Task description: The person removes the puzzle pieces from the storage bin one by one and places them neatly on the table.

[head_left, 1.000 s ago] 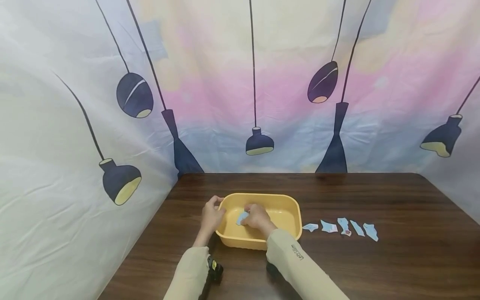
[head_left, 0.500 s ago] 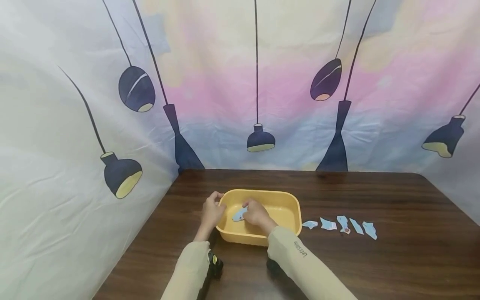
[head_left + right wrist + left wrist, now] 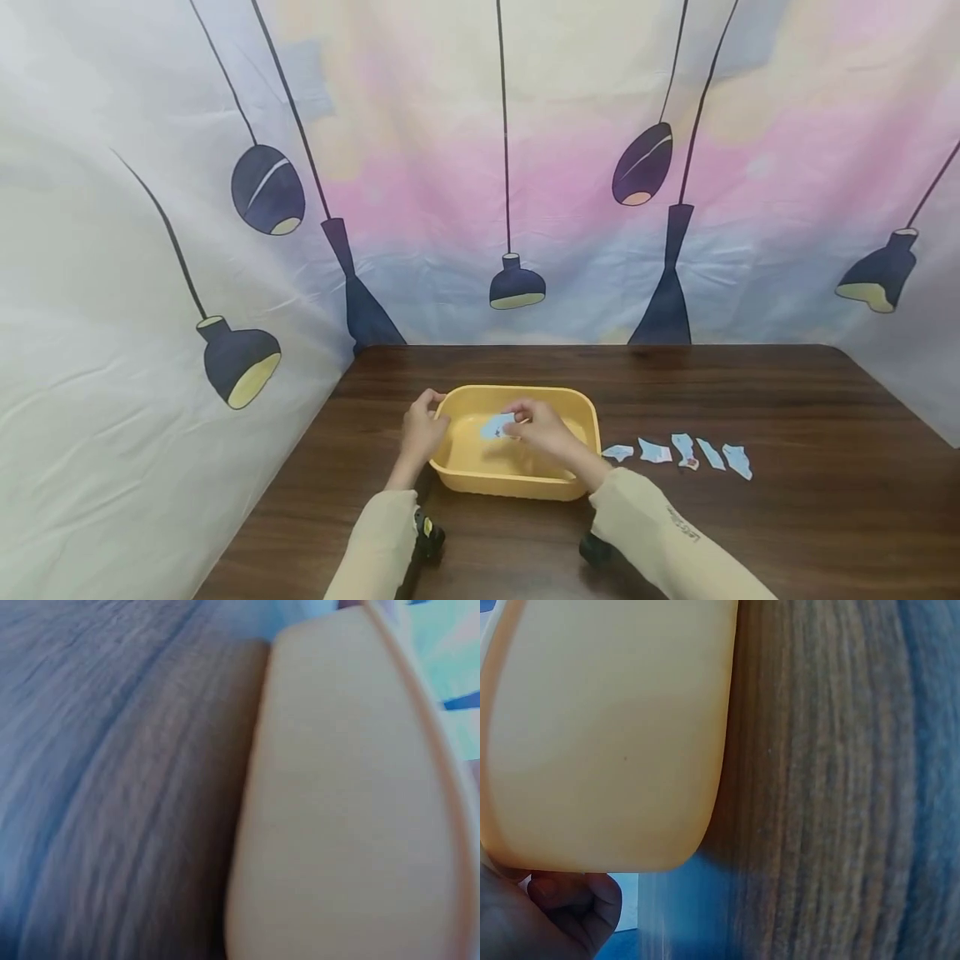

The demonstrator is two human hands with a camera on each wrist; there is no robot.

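Observation:
A yellow plastic basin (image 3: 517, 487) stands on the dark wooden table. At its left end my left hand (image 3: 422, 429) holds the rim, thumb toward the inside; the left wrist view shows curled fingers (image 3: 600, 911) beside the basin's outer wall (image 3: 615, 750). Over the basin, my right hand (image 3: 546, 429) pinches a light-blue torn paper piece (image 3: 495, 427) between thumb and fingers. Dark marks show on that piece. The right wrist view is filled by the basin's outer wall (image 3: 337, 787) and the table, with the right hand's hold hidden there.
To the right of the basin, several torn light-blue paper pieces (image 3: 655, 451) lie in a row, the leftmost piece (image 3: 618, 452) close by the basin's wall. Behind the table (image 3: 825, 400) hangs a cloth backdrop (image 3: 450, 167) printed with lamps.
My right hand has drawn up and to the right from the basin's floor, with the paper piece in its fingers. The left hand has stayed at the rim. The head view shifted slightly.

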